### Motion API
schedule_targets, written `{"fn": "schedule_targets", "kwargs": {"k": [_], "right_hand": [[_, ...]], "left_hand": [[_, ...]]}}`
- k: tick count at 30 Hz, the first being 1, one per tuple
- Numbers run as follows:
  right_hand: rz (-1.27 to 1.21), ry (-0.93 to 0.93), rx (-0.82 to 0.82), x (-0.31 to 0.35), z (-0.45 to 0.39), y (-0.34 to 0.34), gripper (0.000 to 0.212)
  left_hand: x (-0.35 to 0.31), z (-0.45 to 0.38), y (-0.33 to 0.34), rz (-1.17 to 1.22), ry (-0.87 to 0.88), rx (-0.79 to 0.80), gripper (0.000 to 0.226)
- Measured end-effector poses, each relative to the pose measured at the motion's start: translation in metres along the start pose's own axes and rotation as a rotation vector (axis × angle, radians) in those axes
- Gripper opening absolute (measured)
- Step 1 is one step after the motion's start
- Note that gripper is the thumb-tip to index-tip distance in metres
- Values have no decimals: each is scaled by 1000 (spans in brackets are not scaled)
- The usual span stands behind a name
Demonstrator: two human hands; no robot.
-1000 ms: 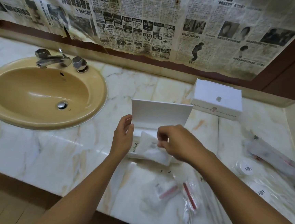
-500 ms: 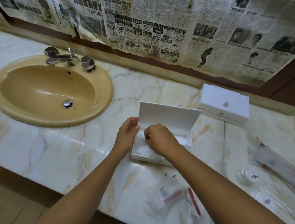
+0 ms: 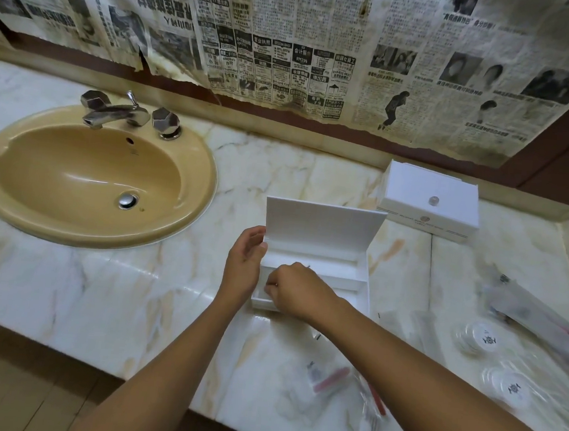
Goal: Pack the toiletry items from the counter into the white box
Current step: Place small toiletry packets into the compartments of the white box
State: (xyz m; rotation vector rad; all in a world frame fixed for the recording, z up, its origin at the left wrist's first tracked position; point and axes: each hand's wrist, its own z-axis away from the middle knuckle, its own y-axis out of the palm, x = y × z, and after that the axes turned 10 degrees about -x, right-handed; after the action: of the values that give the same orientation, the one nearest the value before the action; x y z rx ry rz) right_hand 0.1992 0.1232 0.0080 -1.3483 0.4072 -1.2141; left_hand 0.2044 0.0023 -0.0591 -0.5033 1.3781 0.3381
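The white box [image 3: 340, 271] stands open on the marble counter, its lid [image 3: 320, 225] upright at the back. My left hand [image 3: 242, 263] grips the box's left wall. Inside the front left compartment, my right hand [image 3: 298, 294] is closed over a white packet, which it almost wholly hides. Loose items lie near the front edge: a clear packet with a red item [image 3: 327, 380], a red-handled piece [image 3: 375, 398] and bagged cotton swabs [image 3: 369, 425]. At the right lie two round packets [image 3: 478, 339] [image 3: 510, 388] and a long clear packet [image 3: 536, 313].
A second white box [image 3: 430, 200], closed, sits behind at the right by the wall. A tan sink [image 3: 94, 174] with a chrome faucet [image 3: 113, 111] fills the counter's left. Newspaper covers the wall. The counter's front edge drops to a tiled floor.
My right hand carried the white packet from above the box's front edge down into the left compartment. My left hand stayed at the box's left side. The view shifted slightly.
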Motion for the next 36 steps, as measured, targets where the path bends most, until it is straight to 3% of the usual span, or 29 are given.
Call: {"fn": "schedule_targets", "kwargs": {"k": [3,7,9,15,18,22,26,28,32,36], "right_hand": [[23,-7,60,5,3,-3,20],[188,3,-29,11,9,-14,20],[191,20,25,11,11,-12,8],[47,44,207,9,8,-9,29],[0,64,150,5,8,-13,32],[143,52,-3,8,13,-11,30],[106,71,179,11,5,-6,32],[38,86,225,6,-1,-4,19],[-33,98,94,-5,-1,-5,34],[207,-48,-105,-3,0,-7,35]], "left_hand": [[0,0,1,-2,4,-5,30],[1,0,0,9,14,2,30],[1,1,0,8,12,1,30],[0,1,0,-5,12,6,31],[0,2,0,-6,4,2,30],[0,2,1,0,1,-7,29],[0,2,2,-12,-2,-6,29],[0,2,1,-19,0,-2,29],[1,2,1,-20,6,1,29],[3,0,0,-31,27,16,30]]}}
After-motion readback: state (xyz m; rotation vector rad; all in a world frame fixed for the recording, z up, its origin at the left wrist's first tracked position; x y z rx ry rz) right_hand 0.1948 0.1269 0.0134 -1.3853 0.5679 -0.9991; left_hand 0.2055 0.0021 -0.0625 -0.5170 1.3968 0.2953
